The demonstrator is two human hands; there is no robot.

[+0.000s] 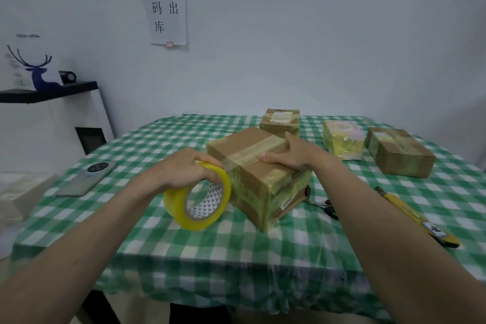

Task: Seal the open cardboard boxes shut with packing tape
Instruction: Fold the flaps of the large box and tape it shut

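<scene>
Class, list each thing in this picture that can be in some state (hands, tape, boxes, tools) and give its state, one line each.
left hand: grips the tape roll.
right hand: fingers straight, pressing the box top.
tape roll: lifted, strip drawn onto the box.
middle box: flaps shut, taped.
far box: shut, taped.
right box: shut, taped.
yellow parcel: wrapped.
utility knife: lying idle, blade not visible.
phone: lying flat.

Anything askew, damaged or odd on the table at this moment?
Little stands out. The box being taped sits skewed, one corner toward the person, apparently atop another box. Scissors lie partly hidden behind it. The left hand grips the tape roll; the right hand presses the box top.
</scene>
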